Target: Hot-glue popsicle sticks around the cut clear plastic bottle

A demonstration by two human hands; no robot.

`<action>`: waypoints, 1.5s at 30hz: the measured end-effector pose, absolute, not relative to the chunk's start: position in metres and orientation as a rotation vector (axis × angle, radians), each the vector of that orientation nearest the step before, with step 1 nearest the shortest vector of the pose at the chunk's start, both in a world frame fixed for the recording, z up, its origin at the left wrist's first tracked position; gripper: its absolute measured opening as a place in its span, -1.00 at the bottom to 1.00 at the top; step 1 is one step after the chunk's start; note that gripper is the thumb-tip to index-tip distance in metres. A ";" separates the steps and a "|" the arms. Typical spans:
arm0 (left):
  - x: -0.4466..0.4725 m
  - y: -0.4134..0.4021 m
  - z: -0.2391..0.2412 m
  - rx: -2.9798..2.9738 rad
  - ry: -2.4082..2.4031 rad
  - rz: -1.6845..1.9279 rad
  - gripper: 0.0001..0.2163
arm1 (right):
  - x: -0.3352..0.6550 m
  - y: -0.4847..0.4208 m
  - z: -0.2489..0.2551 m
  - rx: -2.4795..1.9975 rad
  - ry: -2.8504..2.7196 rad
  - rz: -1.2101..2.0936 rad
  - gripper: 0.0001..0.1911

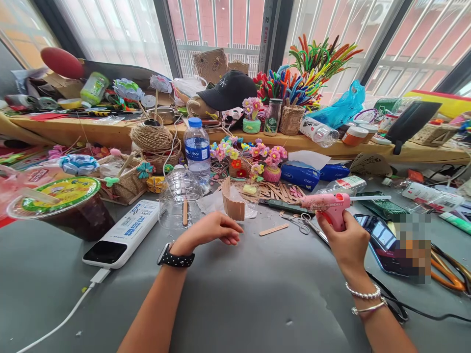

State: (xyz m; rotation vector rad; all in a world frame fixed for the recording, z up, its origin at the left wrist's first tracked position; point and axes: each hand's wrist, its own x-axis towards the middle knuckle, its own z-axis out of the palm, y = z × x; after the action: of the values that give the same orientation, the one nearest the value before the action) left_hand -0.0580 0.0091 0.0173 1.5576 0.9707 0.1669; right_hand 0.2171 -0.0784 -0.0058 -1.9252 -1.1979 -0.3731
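Observation:
In my right hand (346, 242) is a pink glue gun (336, 208), my fingers closed round its handle. Its nozzle points left and a clear glue stick (371, 198) juts from the back. My left hand (211, 230) hangs palm down above the grey table, fingers loosely bent and holding nothing. Just behind it stands a small curved piece made of wooden craft sticks (233, 207). A cut clear plastic bottle (172, 198) lies to its left, with one craft stick (185, 212) upright against it. Another craft stick (274, 230) lies flat between my hands, near scissors (302, 226).
A cup of dark drink (79, 215) and a white power bank (123, 238) with a cable stand left. A water bottle (197, 152) and a pile of craft sticks (277, 190) are behind. A phone (382, 240) lies right. Twine, flowers and pipe cleaners crowd the wooden shelf (235, 139).

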 end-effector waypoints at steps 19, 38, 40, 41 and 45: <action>-0.073 0.017 0.017 1.783 1.358 0.305 -0.84 | 0.216 -0.077 -0.008 -1.926 -1.237 -0.365 -0.59; -0.068 0.015 0.021 2.134 1.416 0.162 -0.81 | 0.214 -0.076 -0.009 -1.928 -1.280 -0.384 -0.61; -0.068 0.016 0.019 2.095 1.388 0.169 -0.84 | 0.214 -0.077 -0.009 -1.929 -1.285 -0.373 -0.61; -0.068 0.016 0.019 2.063 1.374 0.180 -0.83 | 0.214 -0.077 -0.009 -1.929 -1.289 -0.368 -0.61; -0.066 0.012 0.021 1.956 1.423 0.187 -0.80 | 0.213 -0.077 -0.009 -1.932 -1.292 -0.375 -0.60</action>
State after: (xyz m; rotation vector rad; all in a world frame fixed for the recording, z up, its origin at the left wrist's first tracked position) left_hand -0.0657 0.0119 0.0212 1.9563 1.4232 0.1872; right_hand 0.2126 -0.0768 -0.0086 -1.9324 -1.2916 -0.3746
